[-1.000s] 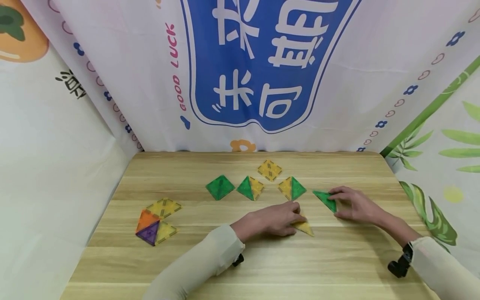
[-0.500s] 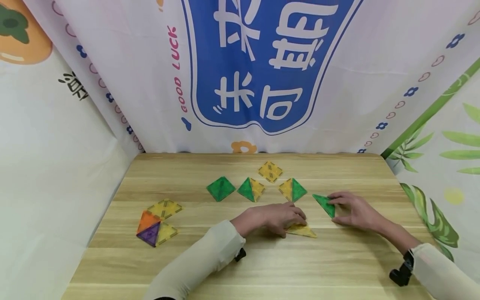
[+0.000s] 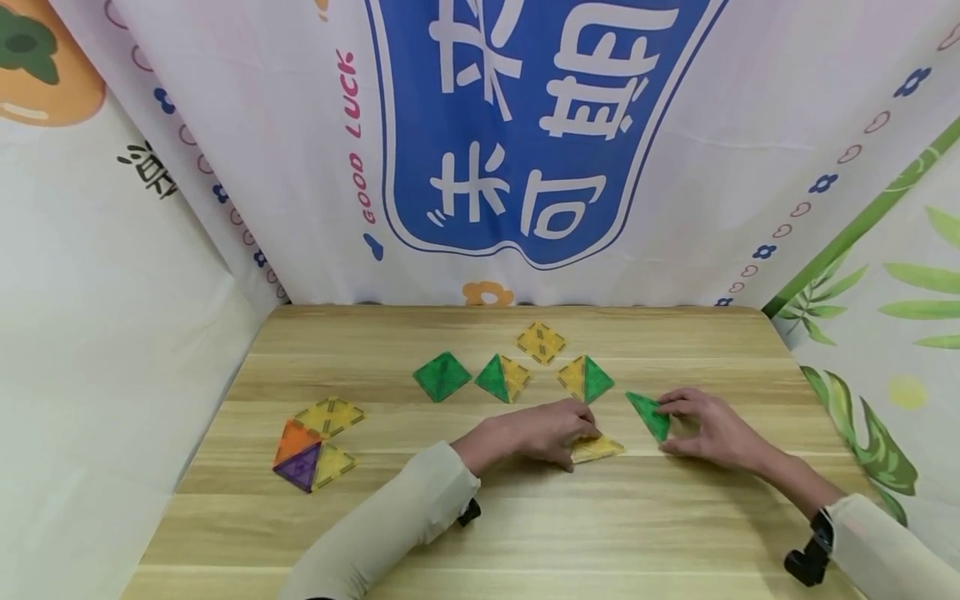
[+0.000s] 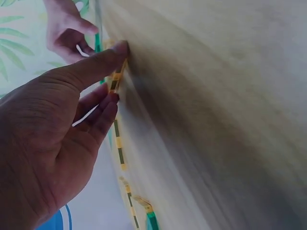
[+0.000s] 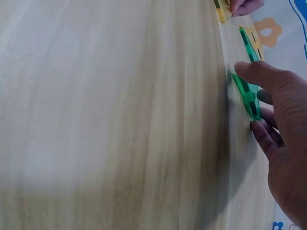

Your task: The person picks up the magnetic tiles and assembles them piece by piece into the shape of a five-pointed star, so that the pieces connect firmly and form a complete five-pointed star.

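My left hand [image 3: 553, 431] pinches a yellow triangular magnetic tile [image 3: 598, 450] between thumb and fingers, low over the middle of the table. In the left wrist view the tile shows almost edge-on, with the thumb along one side. To the right, my right hand [image 3: 708, 427] holds a green triangular magnetic tile [image 3: 649, 414] by its right side, thumb at the near corner. The right wrist view shows this green tile [image 5: 247, 96] between thumb and fingertips. Just beyond my left hand lies a joined yellow-and-green pair of tiles [image 3: 587, 380].
Farther back lie a yellow pair [image 3: 541, 342], a green-and-yellow pair [image 3: 502, 378] and a green pair [image 3: 442, 377]. At left sits a cluster of yellow, orange and purple tiles [image 3: 300, 465]. A printed curtain [image 3: 675, 250] hangs behind the wooden table [image 3: 525, 533].
The yellow tile has turned in my left hand, its right tip swinging away from me. The green tile has turned a little, its near corner shifting left and toward me.
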The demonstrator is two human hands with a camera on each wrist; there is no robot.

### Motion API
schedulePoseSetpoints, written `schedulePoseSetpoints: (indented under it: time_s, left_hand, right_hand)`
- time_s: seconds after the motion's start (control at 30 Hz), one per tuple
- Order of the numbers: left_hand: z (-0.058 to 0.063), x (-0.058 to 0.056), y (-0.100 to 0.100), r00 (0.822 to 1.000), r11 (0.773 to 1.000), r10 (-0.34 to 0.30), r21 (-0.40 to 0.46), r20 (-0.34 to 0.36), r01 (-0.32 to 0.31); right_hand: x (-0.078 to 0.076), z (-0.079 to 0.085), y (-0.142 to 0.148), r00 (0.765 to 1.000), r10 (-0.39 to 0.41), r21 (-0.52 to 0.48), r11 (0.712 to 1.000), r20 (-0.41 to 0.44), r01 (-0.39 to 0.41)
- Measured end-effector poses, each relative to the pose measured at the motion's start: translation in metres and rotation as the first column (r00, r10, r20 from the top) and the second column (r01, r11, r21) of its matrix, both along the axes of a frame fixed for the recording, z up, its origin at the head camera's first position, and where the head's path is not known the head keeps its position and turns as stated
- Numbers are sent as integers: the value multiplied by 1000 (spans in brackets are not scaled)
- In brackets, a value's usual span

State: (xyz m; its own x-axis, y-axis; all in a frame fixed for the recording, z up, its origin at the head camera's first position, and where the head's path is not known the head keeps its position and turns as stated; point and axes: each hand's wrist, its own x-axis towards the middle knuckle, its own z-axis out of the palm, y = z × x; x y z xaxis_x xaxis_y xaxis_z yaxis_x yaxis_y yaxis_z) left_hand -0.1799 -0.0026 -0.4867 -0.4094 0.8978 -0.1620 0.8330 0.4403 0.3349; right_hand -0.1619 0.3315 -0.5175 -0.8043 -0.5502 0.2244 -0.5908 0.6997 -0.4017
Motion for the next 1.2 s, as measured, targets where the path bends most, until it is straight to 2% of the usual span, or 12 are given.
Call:
schedulePoseSetpoints:
  time_s: [0.2,0.3,0.53,0.63,0.83,1.2]
  left_hand:
    - [-3,8,-2,993,997,73,15,-94,-72]
    - [-2,14,-1,985,993,122,14,-119,-121]
    - [-6,24,9,954,969,247,23,-167,-247]
    - [-7,26,13,940,959,282,22,-192,-283]
    - [-9,28,19,925,951,302,7,-229,-308]
    - [-12,30,24,924,949,312,22,-219,-315]
  right_hand:
    - [12,3,-7,999,-42,-27,999,10,42]
    - [18,4,-11,998,-61,-48,997,8,61]
    - [30,2,-19,998,-64,-92,994,-17,62]
    - [35,-1,-22,998,-61,-98,993,-17,59]
    - [41,-5,-30,998,-61,-116,992,-24,58]
    - [47,-9,-45,996,-79,-114,991,-35,75]
